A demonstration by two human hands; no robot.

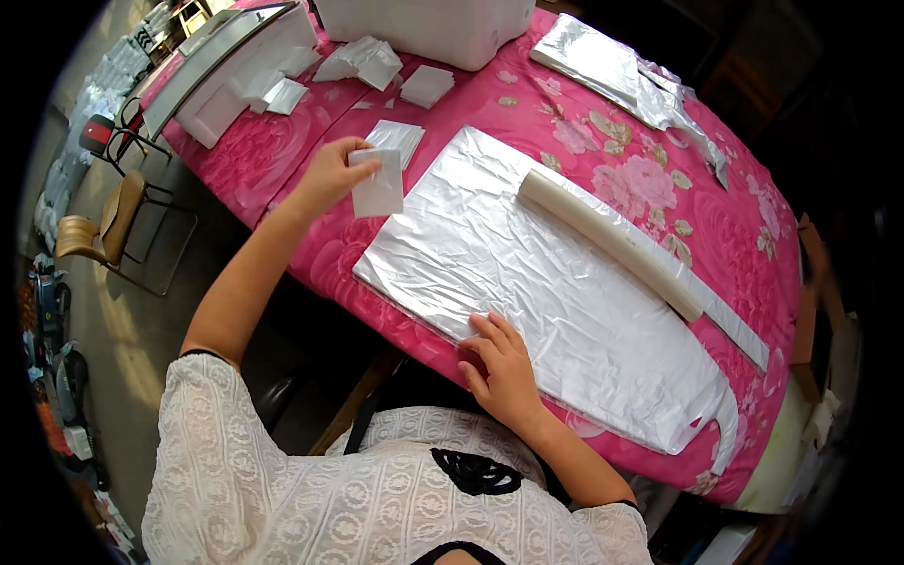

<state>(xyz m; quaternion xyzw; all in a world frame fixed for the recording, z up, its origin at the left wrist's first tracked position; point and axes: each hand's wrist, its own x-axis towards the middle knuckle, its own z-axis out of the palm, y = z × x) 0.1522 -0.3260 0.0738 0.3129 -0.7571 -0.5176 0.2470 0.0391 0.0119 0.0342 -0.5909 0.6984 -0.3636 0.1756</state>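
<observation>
the left hand pinched one white slip, flat, smooth and rectangular, between thumb and fingers, near the left edge of a broad plastic layer and partly in front of a neat stack of similar white pieces. the right hand lay at the layer's near edge, fingers slightly spread; whether they gripped any of it could not be told. that layer was silvery white, glossy and finely crinkled, and one pale, smooth cylindrical roll lay across it. beyond stood a second neat stack, two looser piles and one white bin, all on a pink flowered cloth; one folded silvery bundle lay at the far side.
</observation>
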